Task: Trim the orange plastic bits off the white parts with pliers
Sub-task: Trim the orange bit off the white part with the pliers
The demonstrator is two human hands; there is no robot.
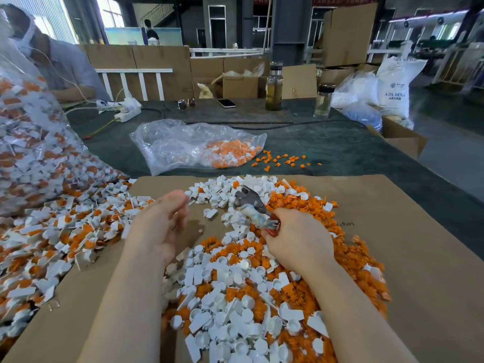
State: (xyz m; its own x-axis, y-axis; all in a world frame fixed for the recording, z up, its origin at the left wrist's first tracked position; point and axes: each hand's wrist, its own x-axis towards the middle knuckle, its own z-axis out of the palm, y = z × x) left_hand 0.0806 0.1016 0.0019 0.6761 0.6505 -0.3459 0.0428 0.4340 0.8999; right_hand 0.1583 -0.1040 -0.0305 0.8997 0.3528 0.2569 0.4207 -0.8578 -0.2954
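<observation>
**Pliers held over the sorting pile**

Pliers (251,205) sit in the person's right hand (298,239), fingers curled round the red handles; the grey head juts up and to the left beyond the knuckles, long axis running diagonally away from the wrist. Left hand (159,224), blurred, hovers palm-in with relaxed fingers, holding nothing discernible. White parts (230,323) and orange bits (296,203) cover the cardboard sheet (419,258).

two bottles (274,86), phone (226,102), sunglasses (186,103)
</observation>
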